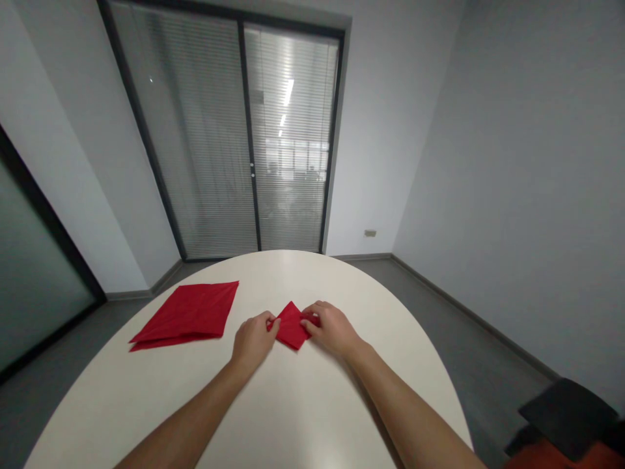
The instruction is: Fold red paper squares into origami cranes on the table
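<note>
A small folded red cloth lies between my hands near the middle of the round table, one corner pointing away from me. My left hand pinches its left corner between thumb and fingers. On the opposite side, my right hand grips the right corner, thumb below and fingers above. Part of each corner is hidden by the fingers. A larger red cloth, folded in layers, lies flat to the left, apart from both hands.
The white round table has a curved far edge. Beyond it stand glass panels with blinds and a wall with a socket plate. A dark chair with an orange-red part is at the lower right.
</note>
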A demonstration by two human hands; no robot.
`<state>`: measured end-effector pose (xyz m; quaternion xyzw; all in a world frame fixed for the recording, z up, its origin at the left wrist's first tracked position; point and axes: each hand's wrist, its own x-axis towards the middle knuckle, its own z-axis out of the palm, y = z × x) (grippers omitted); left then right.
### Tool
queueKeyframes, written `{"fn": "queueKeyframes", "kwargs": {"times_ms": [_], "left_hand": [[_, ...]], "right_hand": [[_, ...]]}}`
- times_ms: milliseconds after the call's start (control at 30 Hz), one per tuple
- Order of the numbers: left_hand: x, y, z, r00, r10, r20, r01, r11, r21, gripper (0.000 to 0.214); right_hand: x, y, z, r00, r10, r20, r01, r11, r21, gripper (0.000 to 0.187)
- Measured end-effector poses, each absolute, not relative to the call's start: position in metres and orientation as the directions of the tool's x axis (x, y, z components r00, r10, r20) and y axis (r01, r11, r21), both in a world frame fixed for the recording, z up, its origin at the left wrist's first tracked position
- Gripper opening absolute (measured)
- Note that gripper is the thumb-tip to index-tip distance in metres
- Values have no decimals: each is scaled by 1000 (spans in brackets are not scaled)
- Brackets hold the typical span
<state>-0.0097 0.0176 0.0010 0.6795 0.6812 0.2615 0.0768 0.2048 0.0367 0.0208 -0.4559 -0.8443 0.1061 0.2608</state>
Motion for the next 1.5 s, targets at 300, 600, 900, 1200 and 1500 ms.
{"fn": "queueKeyframes", "kwargs": {"times_ms": [300, 600, 900, 1200, 1500], "left_hand": [[-11, 15, 5, -31, 966, 255, 959, -44, 281, 33], [-11, 15, 1, 318, 821, 474, 770, -516, 377, 29], [-10, 12, -6, 361, 848, 388, 725, -517, 456, 24], [-8, 11, 3, 328, 877, 352, 770, -464, 438, 17], [-9, 14, -1, 299, 882, 364, 789, -443, 426, 19]], "right_hand": [[203, 33, 19, -641, 703, 308, 604, 709, -363, 30], [216, 39, 16, -661, 685, 306, 553, 721, -418, 47], [220, 40, 17, -616, 735, 284, 568, 664, -486, 27], [219, 41, 20, -539, 796, 276, 629, 598, -496, 19], [218, 43, 16, -510, 810, 289, 632, 581, -513, 16]]}}
